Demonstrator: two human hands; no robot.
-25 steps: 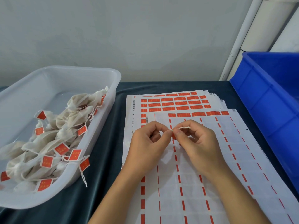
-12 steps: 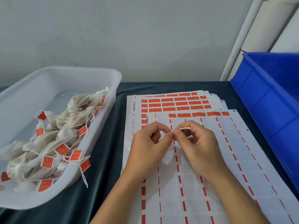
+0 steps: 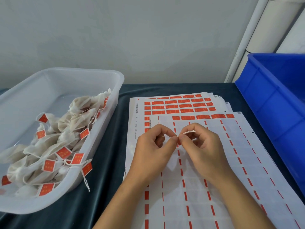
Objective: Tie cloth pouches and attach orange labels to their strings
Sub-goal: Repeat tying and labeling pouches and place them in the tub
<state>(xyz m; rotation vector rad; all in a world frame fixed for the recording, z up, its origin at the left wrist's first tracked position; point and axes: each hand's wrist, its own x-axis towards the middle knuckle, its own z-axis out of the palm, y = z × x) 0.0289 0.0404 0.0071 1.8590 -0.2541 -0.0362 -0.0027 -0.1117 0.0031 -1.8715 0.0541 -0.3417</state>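
Note:
My left hand (image 3: 154, 150) and my right hand (image 3: 200, 148) meet fingertip to fingertip above the label sheets (image 3: 189, 179). Both pinch a thin white string (image 3: 189, 132) at the point where thumbs and forefingers touch; a short loop of it lies over my right forefinger. A pouch under the hands is hidden, if there is one. Rows of orange labels (image 3: 179, 106) remain on the far sheets. Several tied cloth pouches (image 3: 54, 146) with orange labels on their strings lie in the clear tub (image 3: 105, 123) at the left.
A blue crate (image 3: 274, 103) stands at the right edge of the table. The table wears a dark cloth (image 3: 102, 179). One labelled string hangs over the tub's near rim. A grey wall is behind, white pipes at the back right.
Both hands stay in place, fingers shifting slightly on the string. Nothing else has moved.

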